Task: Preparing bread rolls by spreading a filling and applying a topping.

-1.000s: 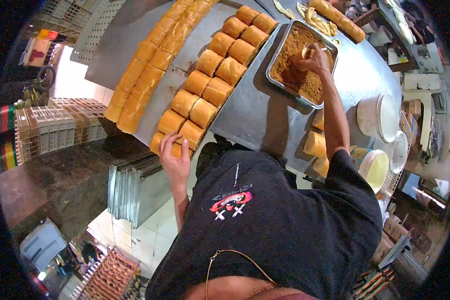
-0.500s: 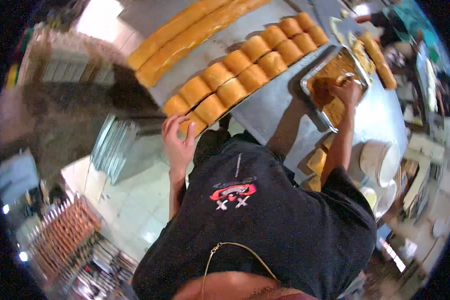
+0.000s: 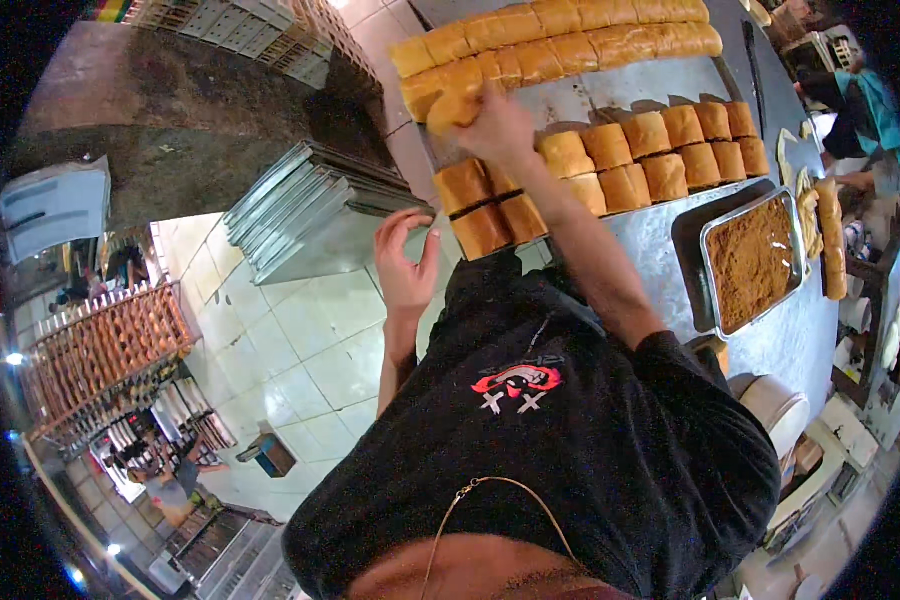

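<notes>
Where a stack of trays (image 3: 315, 215) stands over the tiled floor, the left hand (image 3: 407, 265) hangs just beside the nearest of the cut pieces (image 3: 625, 188), with nothing in its grasp, its fingers curved and the thumb set well apart. From there it is well placed to steady the end piece; flat fingertips against the side would be kinder to soft bread than a squeeze.

Farther right, over the left end of the long rows (image 3: 610, 47), a bun (image 3: 455, 103) seems to be in the closed fingers of the right hand (image 3: 497, 132). Blur hides the exact grip, and I cannot tell whether the bun touches the bread below. A light hold on its sides, with the wrist kept level, should spare the crust from dents. The right forearm crosses above the two rows of pieces, hiding part of them, so it is best kept high enough not to nudge them out of line.

On the table (image 3: 640, 245) to the right, a pan (image 3: 711, 290) of brown crumbs (image 3: 755, 262) lies near the right sleeve; that elbow should stay clear of its rim. A loaf (image 3: 830, 240) lies just beyond the pan.
</notes>
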The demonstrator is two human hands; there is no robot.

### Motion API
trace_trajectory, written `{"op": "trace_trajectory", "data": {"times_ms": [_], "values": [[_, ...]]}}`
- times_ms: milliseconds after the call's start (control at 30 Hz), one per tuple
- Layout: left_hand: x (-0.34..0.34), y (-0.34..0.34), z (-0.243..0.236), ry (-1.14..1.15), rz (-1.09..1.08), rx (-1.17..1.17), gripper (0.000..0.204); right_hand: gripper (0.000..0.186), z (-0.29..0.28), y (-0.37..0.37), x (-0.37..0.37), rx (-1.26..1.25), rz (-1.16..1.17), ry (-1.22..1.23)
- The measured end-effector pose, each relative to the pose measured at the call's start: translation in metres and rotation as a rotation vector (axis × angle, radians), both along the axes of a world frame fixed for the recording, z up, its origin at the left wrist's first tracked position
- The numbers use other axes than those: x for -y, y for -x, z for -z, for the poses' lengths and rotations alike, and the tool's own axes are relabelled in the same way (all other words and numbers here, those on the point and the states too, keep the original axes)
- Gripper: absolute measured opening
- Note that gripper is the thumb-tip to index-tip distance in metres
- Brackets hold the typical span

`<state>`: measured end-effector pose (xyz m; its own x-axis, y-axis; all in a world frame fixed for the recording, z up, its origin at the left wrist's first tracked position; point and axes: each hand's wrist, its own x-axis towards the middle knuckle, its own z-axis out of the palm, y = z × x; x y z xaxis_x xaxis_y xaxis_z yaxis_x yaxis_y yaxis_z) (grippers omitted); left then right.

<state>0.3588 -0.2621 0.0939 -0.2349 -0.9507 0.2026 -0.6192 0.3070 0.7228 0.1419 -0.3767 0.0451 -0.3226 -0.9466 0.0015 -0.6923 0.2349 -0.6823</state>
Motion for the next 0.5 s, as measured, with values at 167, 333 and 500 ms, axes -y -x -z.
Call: {"op": "trace_trajectory", "data": {"times_ms": [167, 333, 500], "values": [[-0.003, -0.013, 0.009, -0.007, 0.017, 0.006, 0.016, 0.063, 0.012, -0.044, -0.005, -0.32, -0.051, -0.142], [0.009, -0.004, 0.013, -0.039, 0.073, 0.04, 0.019, 0.048, -0.016, 0.008, -0.086, -0.235, 0.038, 0.039], [0.024, 0.011, 0.017, -0.098, 0.24, 0.021, 0.019, 0.049, -0.015, 0.122, -0.258, -0.254, 0.408, -0.065]]}}
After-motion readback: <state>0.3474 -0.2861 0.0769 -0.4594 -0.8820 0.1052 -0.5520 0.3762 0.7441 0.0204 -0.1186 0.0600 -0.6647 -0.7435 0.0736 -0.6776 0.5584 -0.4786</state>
